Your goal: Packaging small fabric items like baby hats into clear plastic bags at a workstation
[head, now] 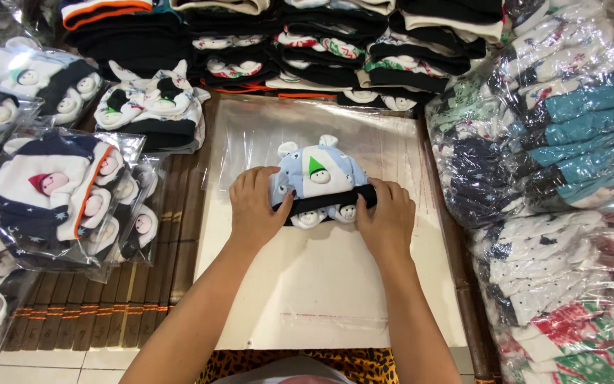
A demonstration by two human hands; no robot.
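Now both hands, L (pixel 254 206) & R (pixel 387 215), grip baby hat (pixel 319 183) sideways, ears up.

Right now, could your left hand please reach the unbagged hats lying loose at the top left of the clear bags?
Probably yes. The left hand rests on the pale blue hat, and the loose hats lie up and to its left with only clear bags and slatted mat between.

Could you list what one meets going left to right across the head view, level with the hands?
Bagged baby hats → left hand → light-blue baby hat → right hand → big bags of folded hats.
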